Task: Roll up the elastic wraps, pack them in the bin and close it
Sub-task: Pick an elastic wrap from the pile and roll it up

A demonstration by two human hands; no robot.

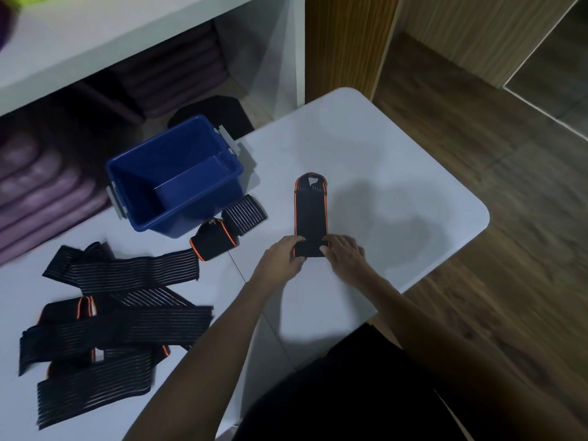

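**Both hands pinching the near end of an orange-edged wrap**

The left hand (284,253) and right hand (343,252) are gripping the near end of a flat black wrap (311,214) lying toward the table's (397,173) right edge. The blue bin (178,176) is sitting open near the far edge, two rolled wraps (229,230) just beside it — loose wraps (111,313) are lying at the left.

I see the bin (178,173) on the table (381,148), far left of centre, shelf (95,36) behind it. Two rolled wraps (229,230) sit just in front of the bin, touching each other. One wrap (311,214) lies flat right of them, my left hand (281,257) and right hand (342,253) on its near end. Pile of loose wraps (111,310) at near left.
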